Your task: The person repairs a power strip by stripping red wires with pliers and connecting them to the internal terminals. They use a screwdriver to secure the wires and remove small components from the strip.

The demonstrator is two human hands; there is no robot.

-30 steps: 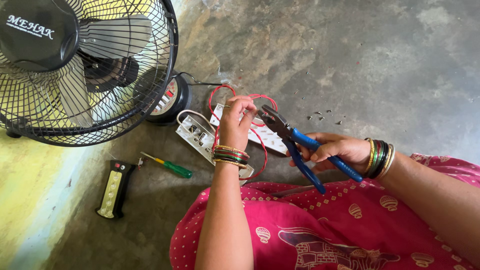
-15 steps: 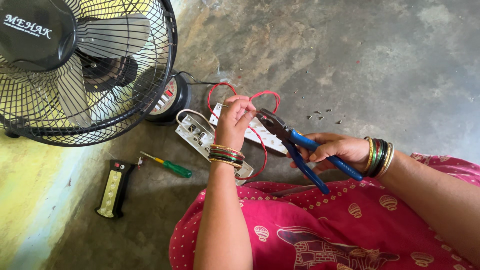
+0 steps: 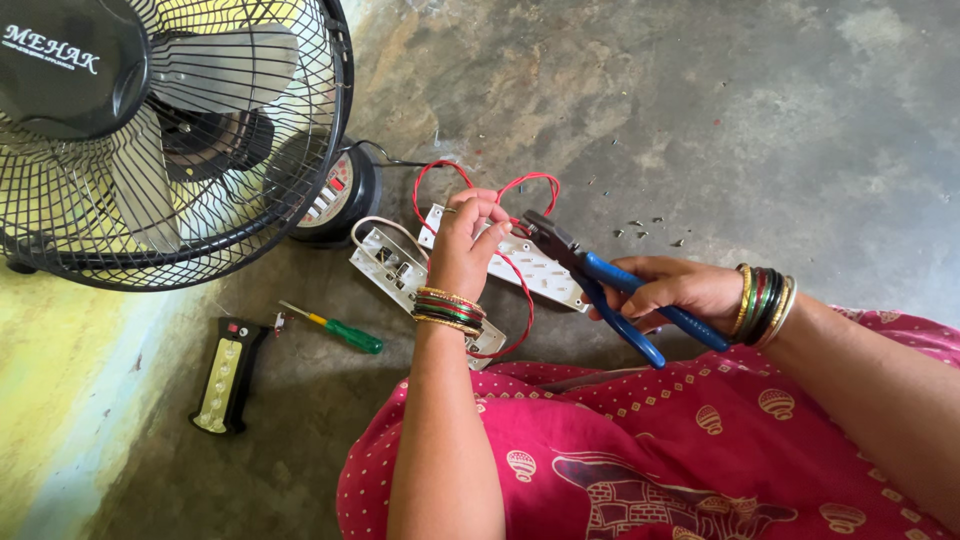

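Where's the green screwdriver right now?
The green screwdriver lies on the concrete floor left of the left hand, between the black remote and the open power strip.

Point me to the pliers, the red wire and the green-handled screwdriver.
pliers (image 3: pixel 640 300), head view, on a blue handle.
red wire (image 3: pixel 524 300), head view, on its loop below the fingers.
green-handled screwdriver (image 3: pixel 352 337), head view, on the green handle.

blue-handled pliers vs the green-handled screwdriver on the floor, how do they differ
The blue-handled pliers are gripped in the right hand, jaws near the red wire; the green-handled screwdriver lies loose on the concrete floor, untouched. The pliers have two curved blue handles and dark heavy jaws; the screwdriver has one straight green handle and a thin yellowish shaft. The pliers look bulkier. Both are hand tools with coloured grips.
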